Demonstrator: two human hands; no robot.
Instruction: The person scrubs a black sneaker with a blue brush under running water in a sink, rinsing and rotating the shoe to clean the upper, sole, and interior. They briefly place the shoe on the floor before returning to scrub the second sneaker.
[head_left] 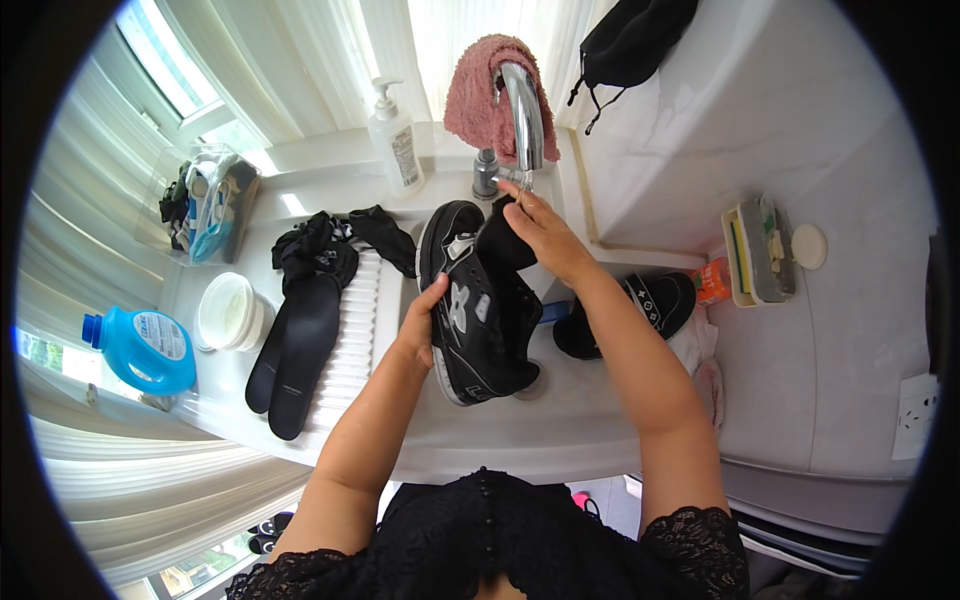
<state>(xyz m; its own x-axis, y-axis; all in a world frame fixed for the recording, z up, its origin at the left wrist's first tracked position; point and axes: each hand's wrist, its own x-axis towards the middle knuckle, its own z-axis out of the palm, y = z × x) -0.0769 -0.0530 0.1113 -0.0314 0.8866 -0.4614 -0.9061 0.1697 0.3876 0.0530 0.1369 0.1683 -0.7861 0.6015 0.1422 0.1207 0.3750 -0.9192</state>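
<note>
A black sneaker with grey and white trim is held tilted over the sink. My left hand is closed on its sole side, thumb on the upper. My right hand reaches the top of the shoe's black tongue, just below the chrome faucet. Its fingers stretch toward the faucet's base, apart from the thumb; some are hidden. A thin stream of water seems to fall by the fingers. Another black shoe lies in the sink, partly behind my right forearm.
Black insoles and black laces or cloth lie on the ribbed washboard. Further left stand a blue detergent jug, a white tub and a clear box. A pump bottle and pink towel are at the back.
</note>
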